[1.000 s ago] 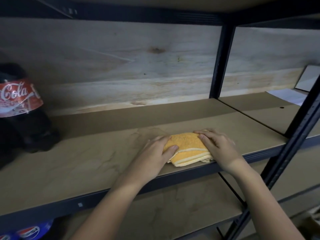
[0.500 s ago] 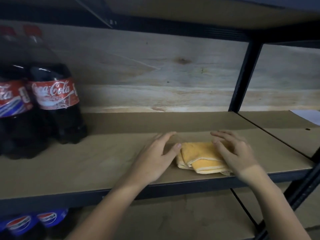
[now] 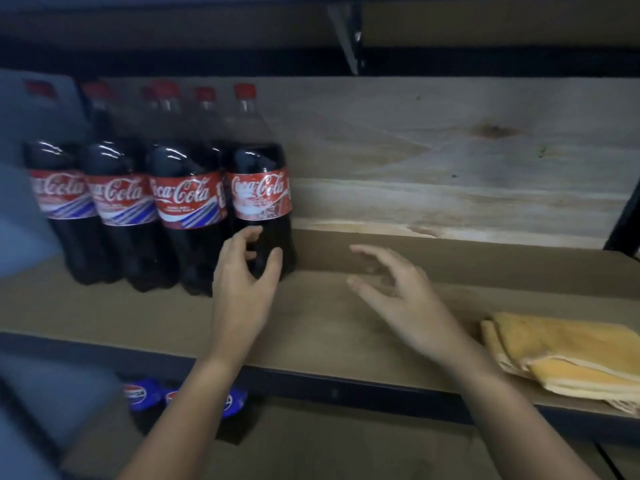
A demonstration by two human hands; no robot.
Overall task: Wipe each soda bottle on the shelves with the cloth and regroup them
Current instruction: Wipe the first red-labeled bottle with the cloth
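Several Coca-Cola bottles with red labels stand grouped at the left of the brown shelf (image 3: pixel 329 317). The rightmost bottle (image 3: pixel 261 188) stands at the group's right end. My left hand (image 3: pixel 244 271) is in front of its base, fingers spread and loosely curved, holding nothing; whether it touches the bottle I cannot tell. My right hand (image 3: pixel 398 292) hovers over the shelf's middle, fingers spread, empty. The folded yellow cloth (image 3: pixel 568 355) lies on the shelf near the front edge at the far right, apart from both hands.
Pepsi bottles with blue labels (image 3: pixel 183 398) show on the shelf below. A pale wooden back panel (image 3: pixel 450 161) closes the rear. A black metal beam (image 3: pixel 346 393) runs along the shelf's front, and a dark upright (image 3: pixel 623 216) stands at far right.
Both hands have let go of the cloth and moved left toward the bottles. The view has swung left, bringing the whole Coca-Cola group into sight; the cloth stays on the shelf.
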